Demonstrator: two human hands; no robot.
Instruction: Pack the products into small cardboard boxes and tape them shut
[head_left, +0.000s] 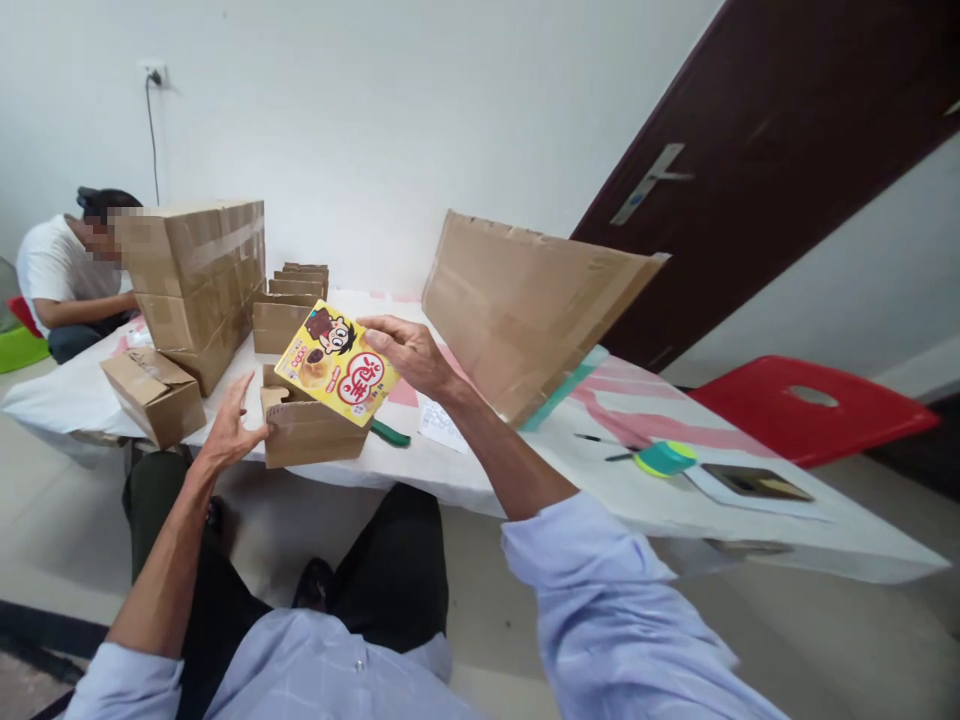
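In my right hand (pixel 405 350) is a yellow snack box (pixel 330 375) with a cartoon face and red lettering, gripped at its upper right edge. It is tilted above a small cardboard box (pixel 315 435) at the table's front edge. That cardboard box stands open at the top; the snack box hides part of its opening. My left hand (pixel 232 430) is at the cardboard box's left side, thumb against or very near its corner, fingers spread. Just right of the cardboard box lies a dark green tool (pixel 390 433), its kind unclear.
Stacked cardboard cartons (pixel 195 270) stand left, with a closed carton (pixel 154 390) before them. Several open boxes (pixel 296 285) line up behind. A large cardboard sheet (pixel 525 300) leans on the right. Beyond lie a tape roll (pixel 665 458), pens and a phone (pixel 757 482). A person (pixel 67 270) sits far left.
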